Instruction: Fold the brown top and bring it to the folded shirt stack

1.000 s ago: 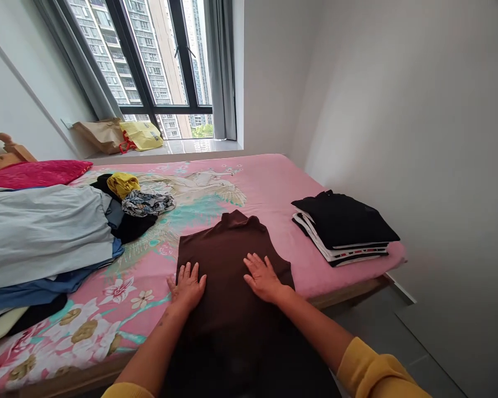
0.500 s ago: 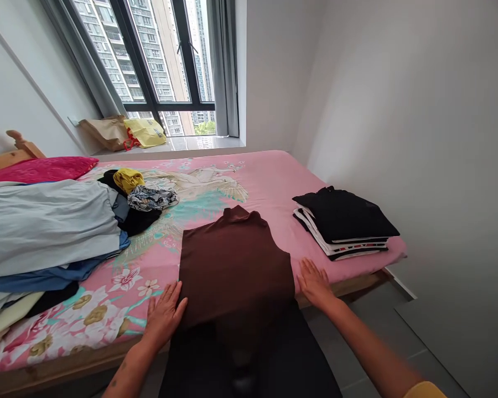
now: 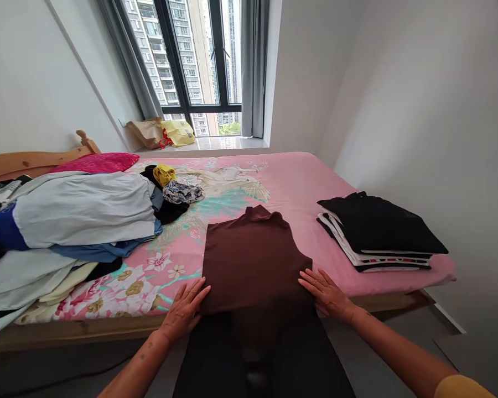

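The brown top point(image 3: 255, 260) lies flat on the near edge of the bed point(image 3: 299, 182), right btwn the two hands. Its long way runs from near to far, out toward the window point(image 3: 201, 66), w/ the neck at the far end. The low end comes over the bed's edge & gets too dark to tell where it stops. The L hand point(image 3: 182, 310) is at the left side of the top, low down, & the R hand point(image 3: 327, 293) is at the right side, a bit higher, just under the arm hole. So from the L fingers the cloth lies to the right, & from the R fingers it lies to the left. Both hands are abt as near as each other, w/ fingertips on the side edges. The fingers are long & loose, not clenched, & no grip shows; can't tell if the thumbs pinch any cloth. Off to the left is a big messy pile point(image 3: 87, 210) of clothes. Past the R hand is a neat stack point(image 3: 384, 226), well apart from the top.
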`<action>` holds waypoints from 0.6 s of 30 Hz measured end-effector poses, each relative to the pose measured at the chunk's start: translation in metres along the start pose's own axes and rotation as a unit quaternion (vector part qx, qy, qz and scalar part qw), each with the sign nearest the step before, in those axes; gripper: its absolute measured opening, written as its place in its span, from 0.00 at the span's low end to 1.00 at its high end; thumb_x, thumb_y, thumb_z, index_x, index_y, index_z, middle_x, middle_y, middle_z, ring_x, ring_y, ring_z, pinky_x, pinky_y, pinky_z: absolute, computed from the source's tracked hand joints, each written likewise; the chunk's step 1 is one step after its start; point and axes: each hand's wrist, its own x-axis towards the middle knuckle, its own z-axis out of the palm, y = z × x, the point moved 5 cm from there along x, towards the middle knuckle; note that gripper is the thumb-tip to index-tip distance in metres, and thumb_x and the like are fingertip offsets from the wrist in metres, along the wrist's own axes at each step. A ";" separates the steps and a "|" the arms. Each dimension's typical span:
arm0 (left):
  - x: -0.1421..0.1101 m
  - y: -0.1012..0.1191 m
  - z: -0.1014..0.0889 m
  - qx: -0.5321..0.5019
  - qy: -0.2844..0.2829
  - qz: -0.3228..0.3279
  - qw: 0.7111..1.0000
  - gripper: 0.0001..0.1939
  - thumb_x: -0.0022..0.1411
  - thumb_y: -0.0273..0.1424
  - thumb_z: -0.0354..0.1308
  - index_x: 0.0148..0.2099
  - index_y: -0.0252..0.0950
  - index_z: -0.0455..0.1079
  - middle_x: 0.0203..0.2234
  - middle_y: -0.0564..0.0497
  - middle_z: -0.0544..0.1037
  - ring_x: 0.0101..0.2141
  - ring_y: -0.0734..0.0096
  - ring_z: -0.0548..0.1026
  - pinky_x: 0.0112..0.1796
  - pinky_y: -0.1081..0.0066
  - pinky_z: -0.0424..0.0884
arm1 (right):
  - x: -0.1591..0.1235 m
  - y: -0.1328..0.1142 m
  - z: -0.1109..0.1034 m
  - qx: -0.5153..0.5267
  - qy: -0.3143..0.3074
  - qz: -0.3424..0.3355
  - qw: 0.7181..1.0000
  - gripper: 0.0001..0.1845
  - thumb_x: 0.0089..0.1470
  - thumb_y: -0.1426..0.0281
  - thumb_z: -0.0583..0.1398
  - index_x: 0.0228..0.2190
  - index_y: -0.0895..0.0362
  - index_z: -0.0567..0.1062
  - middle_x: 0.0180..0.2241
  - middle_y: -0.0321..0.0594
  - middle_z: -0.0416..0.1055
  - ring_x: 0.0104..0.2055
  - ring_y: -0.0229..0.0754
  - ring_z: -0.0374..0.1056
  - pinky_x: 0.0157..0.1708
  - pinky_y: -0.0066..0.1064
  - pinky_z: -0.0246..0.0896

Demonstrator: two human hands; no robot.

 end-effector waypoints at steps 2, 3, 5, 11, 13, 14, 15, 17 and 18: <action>0.004 0.001 0.001 0.008 0.017 0.021 1.000 0.40 0.47 0.17 0.48 0.64 0.40 0.54 0.64 0.47 0.51 0.63 0.61 0.50 0.60 0.54 0.46 | 0.006 0.001 -0.001 0.000 0.018 -0.048 0.999 0.39 0.46 0.77 0.53 0.61 0.58 0.52 0.63 0.44 0.50 0.66 0.48 0.38 0.62 0.52 0.33; 0.005 0.001 0.001 0.006 0.019 0.032 0.999 0.40 0.47 0.17 0.48 0.64 0.40 0.54 0.64 0.47 0.52 0.63 0.61 0.51 0.60 0.54 0.46 | 0.008 0.001 -0.002 0.006 0.025 -0.067 0.997 0.38 0.47 0.76 0.53 0.61 0.58 0.53 0.62 0.46 0.52 0.65 0.48 0.41 0.62 0.52 0.33; 0.006 0.000 0.001 -0.006 0.015 0.050 0.999 0.38 0.48 0.20 0.49 0.64 0.39 0.54 0.64 0.47 0.53 0.62 0.61 0.52 0.60 0.54 0.46 | 0.012 0.001 -0.006 0.024 0.040 -0.092 0.995 0.36 0.49 0.73 0.54 0.60 0.59 0.55 0.60 0.48 0.57 0.64 0.48 0.47 0.62 0.52 0.34; 0.017 -0.009 -0.007 -0.120 -0.001 0.031 0.992 0.31 0.49 0.22 0.49 0.58 0.43 0.63 0.59 0.50 0.63 0.59 0.62 0.59 0.58 0.58 0.51 | 0.026 0.012 -0.017 0.145 0.071 -0.063 0.985 0.26 0.49 0.73 0.54 0.52 0.56 0.66 0.49 0.45 0.70 0.54 0.46 0.63 0.60 0.49 0.41; 0.033 -0.018 -0.009 -0.187 0.003 -0.041 0.982 0.22 0.53 0.24 0.48 0.48 0.42 0.71 0.51 0.50 0.73 0.52 0.64 0.67 0.53 0.64 0.59 | 0.039 0.024 -0.018 0.202 0.072 0.020 0.977 0.20 0.50 0.71 0.53 0.45 0.55 0.72 0.43 0.43 0.74 0.47 0.45 0.68 0.56 0.44 0.51; 0.043 -0.025 -0.008 -0.217 0.002 -0.106 0.970 0.16 0.56 0.27 0.47 0.43 0.41 0.73 0.44 0.50 0.77 0.47 0.65 0.71 0.48 0.67 0.63 | 0.046 0.032 -0.018 0.224 0.074 0.090 0.968 0.16 0.51 0.69 0.52 0.41 0.54 0.73 0.39 0.41 0.75 0.43 0.44 0.70 0.51 0.41 0.57; 0.052 -0.032 -0.006 -0.238 -0.001 -0.180 0.955 0.14 0.59 0.32 0.46 0.38 0.39 0.74 0.36 0.50 0.79 0.40 0.66 0.73 0.42 0.69 0.65 | 0.053 0.042 -0.017 0.239 0.075 0.172 0.953 0.14 0.53 0.67 0.51 0.37 0.54 0.74 0.35 0.40 0.76 0.39 0.43 0.70 0.44 0.37 0.61; 0.066 -0.043 -0.001 -0.250 -0.012 -0.306 0.919 0.19 0.61 0.40 0.44 0.29 0.37 0.71 0.24 0.52 0.76 0.30 0.68 0.73 0.31 0.72 0.63 | 0.064 0.058 -0.013 0.240 0.062 0.331 0.911 0.18 0.56 0.60 0.48 0.28 0.54 0.74 0.27 0.39 0.74 0.31 0.42 0.69 0.31 0.32 0.60; 0.072 -0.046 0.001 -0.245 -0.016 -0.344 0.906 0.20 0.61 0.42 0.43 0.27 0.37 0.70 0.21 0.53 0.74 0.27 0.69 0.71 0.28 0.73 0.60 | 0.069 0.064 -0.010 0.232 0.049 0.384 0.893 0.21 0.56 0.57 0.48 0.25 0.54 0.74 0.24 0.39 0.73 0.28 0.42 0.68 0.27 0.30 0.57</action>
